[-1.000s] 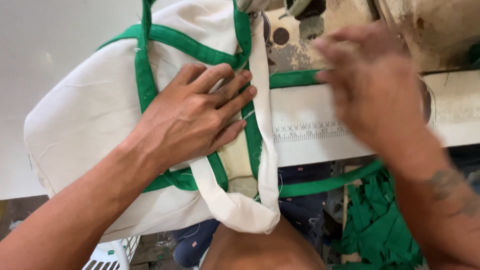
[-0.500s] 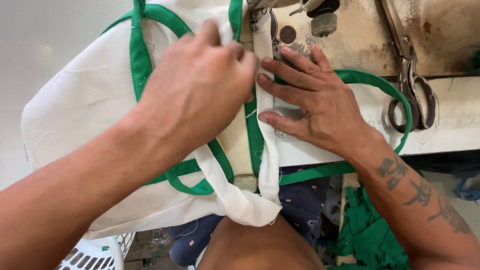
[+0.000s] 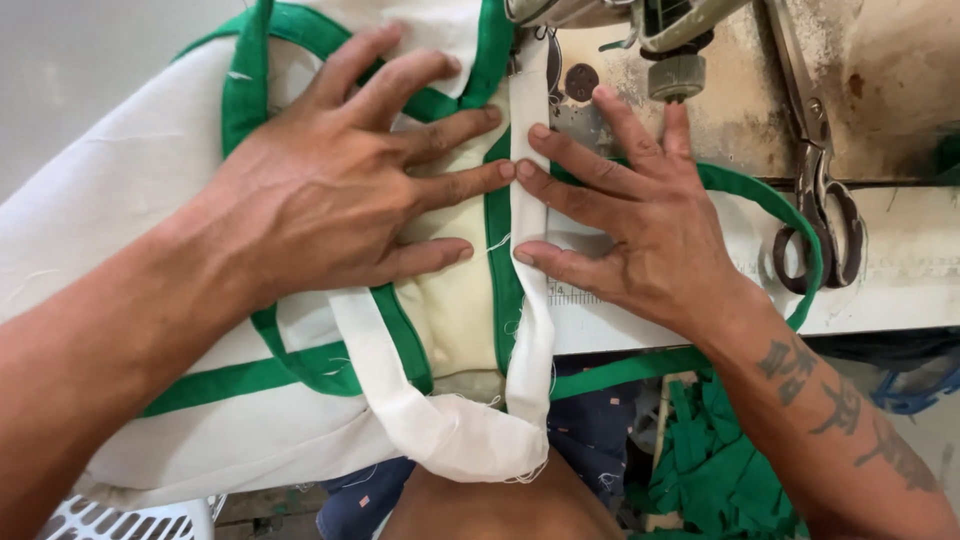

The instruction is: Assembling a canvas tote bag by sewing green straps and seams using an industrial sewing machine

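Head view. My left hand (image 3: 330, 200) lies flat and spread, palm down, on the white fabric piece (image 3: 110, 210) trimmed with green binding (image 3: 240, 95); it grips nothing, only presses. My right hand (image 3: 650, 225) is likewise open and flat, fingers fanned; its fingertips (image 3: 530, 250) pin the white strap (image 3: 525, 300) against the bed of the sewing machine (image 3: 720, 90). The fingertips of the two hands almost meet across the strap.

The fabric piece covers the left half of the bench and hangs over the near edge. The strap runs from under the machine head towards me, then loops back in a limp fold (image 3: 460, 440) off the bench edge.

Handling, in my judgement: the cloth is light, soft and wholly without stiffness; it creases and will shift under an uneven push. Flat pressure close to either side of the strap seems the surest hold; the frayed cut edges are best avoided.

Scissors (image 3: 820, 215) rest on the bench to my right, untouched. Green offcuts (image 3: 720, 470) lie below.
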